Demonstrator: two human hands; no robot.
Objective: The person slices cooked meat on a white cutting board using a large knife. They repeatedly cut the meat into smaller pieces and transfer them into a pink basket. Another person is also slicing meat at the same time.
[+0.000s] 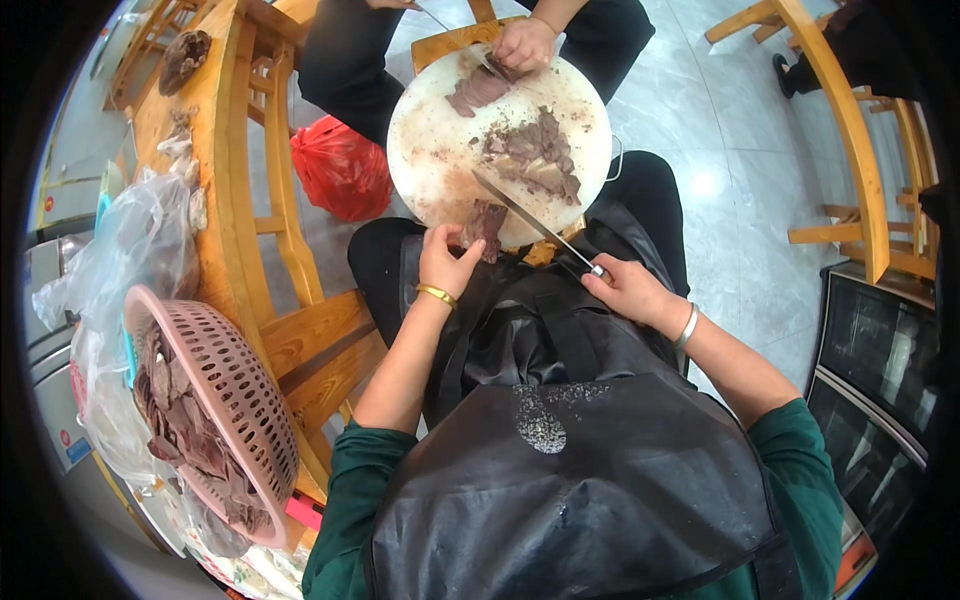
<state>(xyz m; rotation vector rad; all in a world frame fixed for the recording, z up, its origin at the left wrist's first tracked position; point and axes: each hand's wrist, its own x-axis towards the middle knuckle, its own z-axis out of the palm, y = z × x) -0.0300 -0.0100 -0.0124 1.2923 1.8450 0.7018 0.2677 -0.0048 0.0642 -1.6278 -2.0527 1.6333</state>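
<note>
My left hand (451, 259) grips a chunk of dark cooked meat (484, 225) at the near edge of a round white cutting board (427, 142). In my right hand (628, 289) is the handle of a long knife (529, 217); its blade points up and left over the board, with the tip right of centre-left, above the meat chunk. A pile of sliced meat (532, 154) lies on the board's right half. At the far edge, another person's hand (525, 45) holds a larger piece of meat (480, 88) against the board, with a blade at it.
A pink perforated basket (247, 390) of meat pieces stands on the wooden table (225, 202) at left, beside clear plastic bags (142, 240). Another meat chunk (184, 61) lies farther back. A red plastic bag (341, 169) is on the floor left of the board. Wooden furniture (847, 135) stands right.
</note>
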